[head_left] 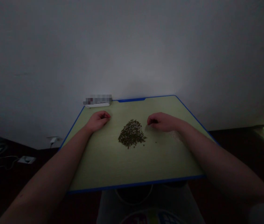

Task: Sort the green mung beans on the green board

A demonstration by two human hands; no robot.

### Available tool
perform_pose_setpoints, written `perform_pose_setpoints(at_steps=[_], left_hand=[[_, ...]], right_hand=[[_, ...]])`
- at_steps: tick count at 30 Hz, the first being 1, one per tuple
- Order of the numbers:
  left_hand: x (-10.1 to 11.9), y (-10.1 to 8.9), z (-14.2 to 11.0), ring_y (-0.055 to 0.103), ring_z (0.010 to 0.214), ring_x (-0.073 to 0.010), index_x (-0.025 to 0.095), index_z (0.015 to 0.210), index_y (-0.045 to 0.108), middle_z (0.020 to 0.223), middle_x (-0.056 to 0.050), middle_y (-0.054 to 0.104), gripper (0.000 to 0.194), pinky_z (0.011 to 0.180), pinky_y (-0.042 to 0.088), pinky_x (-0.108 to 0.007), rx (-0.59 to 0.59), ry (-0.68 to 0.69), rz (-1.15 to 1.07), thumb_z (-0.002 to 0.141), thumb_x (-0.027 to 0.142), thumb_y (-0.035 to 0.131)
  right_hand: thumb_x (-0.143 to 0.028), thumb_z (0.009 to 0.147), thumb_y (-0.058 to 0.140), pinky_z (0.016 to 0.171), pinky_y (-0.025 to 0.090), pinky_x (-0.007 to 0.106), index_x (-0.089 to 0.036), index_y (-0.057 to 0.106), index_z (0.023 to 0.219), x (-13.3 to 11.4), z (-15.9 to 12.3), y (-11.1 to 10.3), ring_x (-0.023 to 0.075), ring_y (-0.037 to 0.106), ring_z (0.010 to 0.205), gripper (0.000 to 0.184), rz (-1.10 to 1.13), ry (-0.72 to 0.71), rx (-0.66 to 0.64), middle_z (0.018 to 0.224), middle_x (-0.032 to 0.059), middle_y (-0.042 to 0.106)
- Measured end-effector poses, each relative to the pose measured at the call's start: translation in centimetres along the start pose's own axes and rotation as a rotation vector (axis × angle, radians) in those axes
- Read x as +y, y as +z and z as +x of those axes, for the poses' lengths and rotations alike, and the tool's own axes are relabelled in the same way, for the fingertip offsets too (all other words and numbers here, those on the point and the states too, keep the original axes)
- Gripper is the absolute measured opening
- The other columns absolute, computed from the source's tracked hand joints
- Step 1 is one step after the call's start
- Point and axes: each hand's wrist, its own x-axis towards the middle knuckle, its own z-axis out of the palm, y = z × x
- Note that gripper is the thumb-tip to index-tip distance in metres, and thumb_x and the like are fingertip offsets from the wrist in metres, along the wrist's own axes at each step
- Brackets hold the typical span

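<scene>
Blue-edged table (pixel 136 166) | granule heap (pixel 132 134) | between left hand (pixel 98 120), right hand (pixel 162 121)

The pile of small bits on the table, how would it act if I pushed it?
The pile would probably spread rather than move as one block, since it looks like loose, separate pieces. Single bits may scatter easily: a few lie apart on the table.
</scene>
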Motion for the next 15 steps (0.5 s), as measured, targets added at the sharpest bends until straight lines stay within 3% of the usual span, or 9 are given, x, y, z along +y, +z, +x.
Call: perform_pose_setpoints(at_steps=[5,11,15], left_hand=[[-0.1,0.0,0.1,0.044,0.053,-0.0101,0.017,0.073,0.062,0.06,0.002,0.055,0.019,0.051,0.035,-0.023,0.004,0.021,0.007,0.06,0.032,0.062],[-0.4,0.0,0.2,0.045,0.054,-0.0099,0.016,0.073,0.061,0.062,0.002,0.056,0.021,0.052,0.036,-0.023,-0.005,0.019,-0.006,0.06,0.032,0.062],[-0.3,0.0,0.1,0.045,0.054,-0.01,0.016,0.075,0.062,0.063,0.001,0.056,0.022,0.052,0.036,-0.023,-0.01,0.036,0.002,0.061,0.033,0.062]], right_hand=[[-0.008,0.075,0.052,0.069,0.042,0.025,-0.015,0.067,0.09,-0.2,0.5,0.9,0.016,0.059,0.076,0.022,-0.019,-0.004,-0.009,0.088,0.0058,0.069],[-0.007,0.072,0.052,0.068,0.043,0.025,-0.016,0.067,0.089,0.2,-0.1,-0.4,0.0156,0.059,0.076,0.025,0.007,-0.046,-0.02,0.086,0.0043,0.069],[-0.003,0.063,0.052,0.064,0.043,0.024,-0.017,0.07,0.079,-0.2,-0.7,-0.9,0.0145,0.059,0.069,0.028,0.018,-0.079,-0.135,0.076,0.0004,0.068]])
